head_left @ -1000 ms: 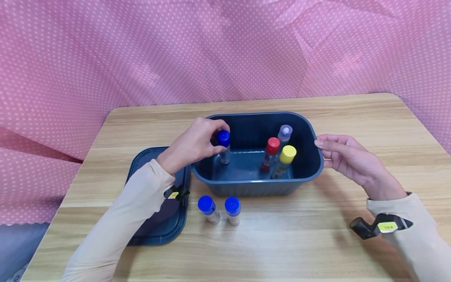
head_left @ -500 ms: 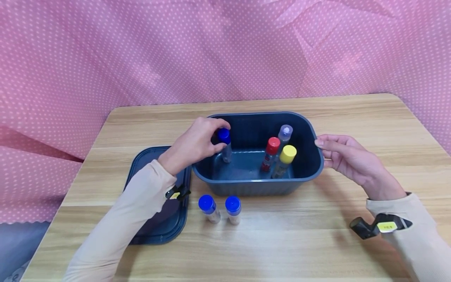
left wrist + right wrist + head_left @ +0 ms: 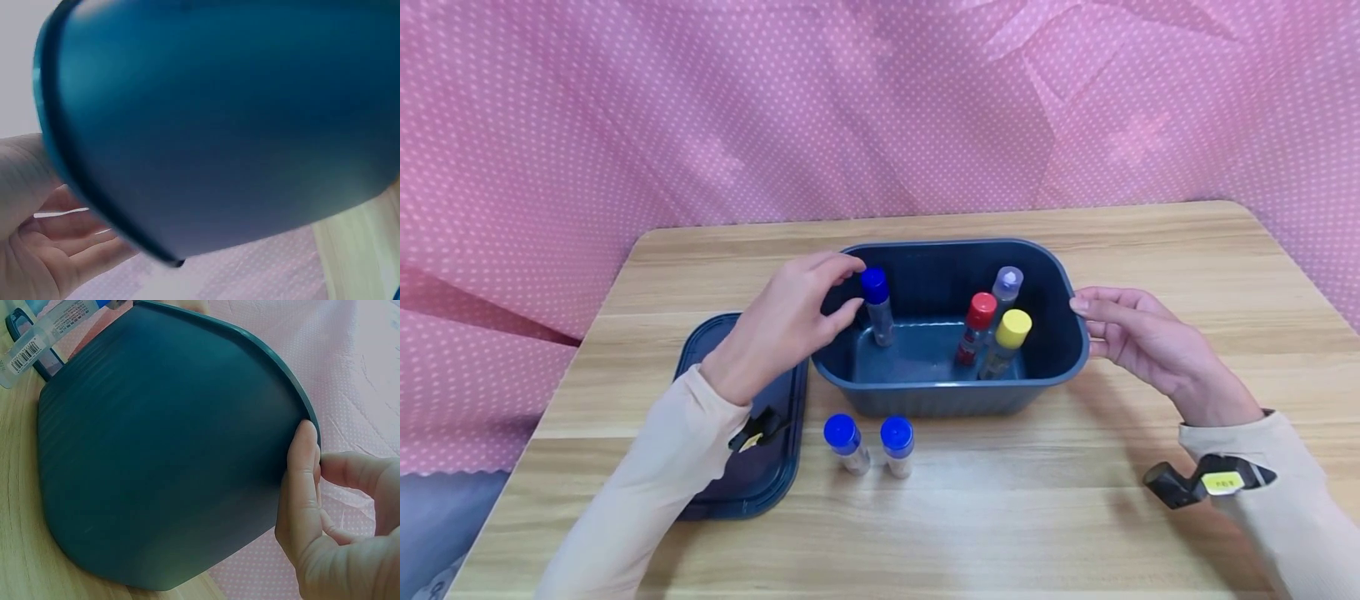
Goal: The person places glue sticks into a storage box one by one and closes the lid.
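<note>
A dark blue-grey plastic bin (image 3: 936,402) stands on the table. Inside its left end a slim clear bottle with a blue cap (image 3: 875,285) leans slightly. My left hand (image 3: 778,321) reaches over the bin's left rim, thumb and fingers spread apart beside that cap. In the left wrist view the bin wall (image 3: 231,125) hides the bottle. My right hand (image 3: 1157,350) pinches the bin's right rim between thumb and fingers, as the right wrist view of the hand (image 3: 312,519) confirms. Red-capped (image 3: 974,329), yellow-capped (image 3: 1006,343) and pale-capped (image 3: 1007,287) bottles stand at the bin's right end.
Two more blue-capped bottles (image 3: 847,446) (image 3: 897,447) stand upright in front of the bin. A dark lid (image 3: 760,483) lies flat at the left, partly beneath the left forearm. A pink dotted cloth (image 3: 880,108) hangs behind the wooden table (image 3: 1037,517).
My left hand has let go of the blue-capped bottle in the bin and drawn back slightly to the left. The bottle now tilts a little. My right hand stays at the rim.
</note>
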Demonstrator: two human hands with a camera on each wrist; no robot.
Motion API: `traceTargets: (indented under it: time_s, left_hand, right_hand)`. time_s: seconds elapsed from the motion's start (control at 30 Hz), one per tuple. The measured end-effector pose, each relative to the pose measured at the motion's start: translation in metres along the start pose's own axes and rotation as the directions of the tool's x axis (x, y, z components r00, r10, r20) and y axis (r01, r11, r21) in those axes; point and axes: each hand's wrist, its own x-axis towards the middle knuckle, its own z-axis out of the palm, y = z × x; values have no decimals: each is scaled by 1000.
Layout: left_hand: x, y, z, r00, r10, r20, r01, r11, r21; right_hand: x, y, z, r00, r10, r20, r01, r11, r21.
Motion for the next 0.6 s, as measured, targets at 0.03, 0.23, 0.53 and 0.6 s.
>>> traceTargets:
  time_s: [0.03,0.23,0.53,0.6]
  left_hand:
    - [-3,-1,-1,1000,8,-20,-8,1000,4]
    - [-22,-7,-6,984,77,-159,-80,997,-17]
    - [-52,-7,-14,962,103,-252,-128,988,-85]
    - [-58,-5,-16,965,92,-247,-123,986,-112]
  right_hand:
    - [0,0,0,1000,0,-1,0,1000,-1]
    - [0,0,1,1000,-6,-6,6,1000,-2]
    - [1,0,1,1000,-2,-3,2,1000,3]
    - [1,0,1,1000,-3,-4,3,1000,2]
